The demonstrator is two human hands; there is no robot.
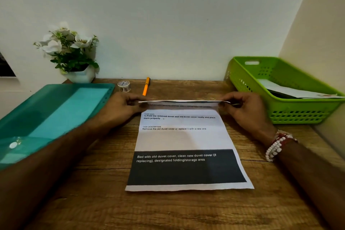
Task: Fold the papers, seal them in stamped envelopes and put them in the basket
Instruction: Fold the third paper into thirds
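A printed sheet of paper lies on the wooden desk in front of me, with a dark block near its lower edge. Its far edge is lifted off the desk and curled toward me. My left hand pinches the far left corner and my right hand pinches the far right corner. A green plastic basket stands at the right against the wall, with white envelopes lying inside it.
A teal plastic folder lies on the left of the desk. An orange pen and a small roll of stamps or tape lie near the back wall. A white pot of white flowers stands at the back left.
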